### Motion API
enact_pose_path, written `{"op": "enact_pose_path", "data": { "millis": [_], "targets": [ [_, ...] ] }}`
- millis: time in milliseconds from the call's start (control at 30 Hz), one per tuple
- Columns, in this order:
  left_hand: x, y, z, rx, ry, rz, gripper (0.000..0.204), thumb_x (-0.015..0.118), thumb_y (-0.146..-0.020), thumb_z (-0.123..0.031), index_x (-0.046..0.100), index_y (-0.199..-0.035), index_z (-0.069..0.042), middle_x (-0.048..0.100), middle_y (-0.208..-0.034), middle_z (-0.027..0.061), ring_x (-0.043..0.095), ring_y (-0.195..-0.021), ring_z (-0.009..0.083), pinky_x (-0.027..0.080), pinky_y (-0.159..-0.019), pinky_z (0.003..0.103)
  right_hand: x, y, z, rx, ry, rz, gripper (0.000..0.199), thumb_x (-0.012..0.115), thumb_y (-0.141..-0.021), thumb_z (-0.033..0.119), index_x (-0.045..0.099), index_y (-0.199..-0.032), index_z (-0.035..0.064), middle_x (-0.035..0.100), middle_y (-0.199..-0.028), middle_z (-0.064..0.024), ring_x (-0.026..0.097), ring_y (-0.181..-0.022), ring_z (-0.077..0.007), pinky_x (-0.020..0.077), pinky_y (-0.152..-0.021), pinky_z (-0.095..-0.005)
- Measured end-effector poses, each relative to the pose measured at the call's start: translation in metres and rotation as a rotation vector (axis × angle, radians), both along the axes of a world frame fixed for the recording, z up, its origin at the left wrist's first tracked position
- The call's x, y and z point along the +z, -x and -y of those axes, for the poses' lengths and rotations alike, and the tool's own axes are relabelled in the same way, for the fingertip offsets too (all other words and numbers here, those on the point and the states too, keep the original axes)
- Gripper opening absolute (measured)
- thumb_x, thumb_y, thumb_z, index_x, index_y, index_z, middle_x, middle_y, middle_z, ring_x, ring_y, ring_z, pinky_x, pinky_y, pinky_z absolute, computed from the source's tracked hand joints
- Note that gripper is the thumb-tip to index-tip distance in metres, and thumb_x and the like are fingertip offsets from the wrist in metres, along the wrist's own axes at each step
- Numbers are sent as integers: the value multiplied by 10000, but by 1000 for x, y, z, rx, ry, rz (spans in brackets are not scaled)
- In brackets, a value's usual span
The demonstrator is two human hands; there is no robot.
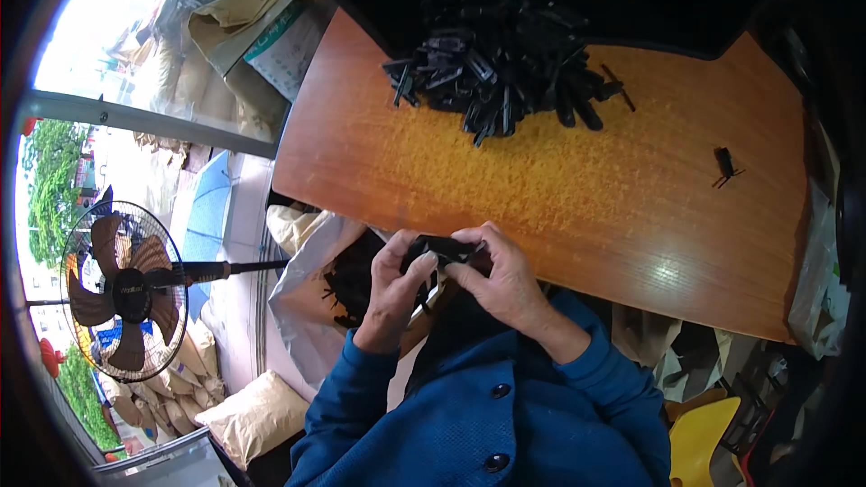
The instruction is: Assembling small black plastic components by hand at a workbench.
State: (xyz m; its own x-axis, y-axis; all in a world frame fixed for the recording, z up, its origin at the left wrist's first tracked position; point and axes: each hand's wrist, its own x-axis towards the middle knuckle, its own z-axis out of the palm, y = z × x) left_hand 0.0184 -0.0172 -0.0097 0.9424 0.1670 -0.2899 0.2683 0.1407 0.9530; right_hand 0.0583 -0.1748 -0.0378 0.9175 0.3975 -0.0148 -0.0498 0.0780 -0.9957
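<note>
A small black plastic piece is held between both hands, just off the near edge of the table. My left hand pinches its left end with thumb and fingers. On its right end, my right hand has thumb and fingers closed. The fingers hide much of the piece, so its exact kind does not show. Beyond the hands, a heap of similar black plastic pieces covers the far middle of the table. One small black part with thin prongs lies alone at the right.
Yellow-orange crumbs are spread over the wooden table. An open sack with black pieces inside stands left of my lap. A fan is further left, near stuffed sacks. A yellow chair is at lower right.
</note>
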Motion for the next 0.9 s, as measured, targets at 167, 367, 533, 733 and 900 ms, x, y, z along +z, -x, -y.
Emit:
{"op": "enact_pose_path", "data": {
  "millis": [167, 367, 533, 733, 900],
  "targets": [
    [-4, -2, 8, 38, 65, 26, 218, 633, -823, -52, 582, -1032, -15, 590, -888, -14, 524, -789, 59, 431, -724, 205, -6, 3, 3, -11, 64, 27, 229, 667, -811, -3, 561, -1013, 9, 592, -920, -42, 578, -851, -100, 489, -738, -247],
    [20, 20, -43, -159, -207, -184, 257, 650, -803, -108, 571, -1036, -34, 573, -826, 20, 542, -710, 90, 433, -607, 217, 13, 4, 30, 175, 46, -115, 632, 729, -759, 37, 400, -1298, 44, 477, -1204, -112, 518, -1070, -191, 495, -816, -295],
    [10, 30, -93, -305, -1153, 20, 329, 711, -750, -150, 574, -1026, -35, 614, -960, 164, 602, -938, 326, 481, -803, 367, 4, -12, 110, -153, 123, -78, 471, 594, -832, -12, 421, -1269, 21, 476, -1163, -93, 502, -1055, -147, 443, -799, -221],
    [2, -109, -68, -103, -1012, 351, 287, 668, -790, -108, 579, -1049, -24, 602, -925, 191, 597, -851, 353, 486, -723, 401, 1, -38, 182, -518, 478, 129, 374, 590, -845, -13, 486, -1198, 53, 505, -1061, -41, 500, -972, -140, 437, -751, -222],
    [-36, -214, -104, -168, -1244, 335, 219, 633, -849, -173, 563, -990, -21, 635, -816, 175, 636, -720, 279, 486, -609, 363, -25, -76, 251, -749, 912, 382, 340, 626, -840, 40, 502, -1156, 48, 501, -1046, -106, 536, -929, -224, 470, -664, -290]
  ]
}}
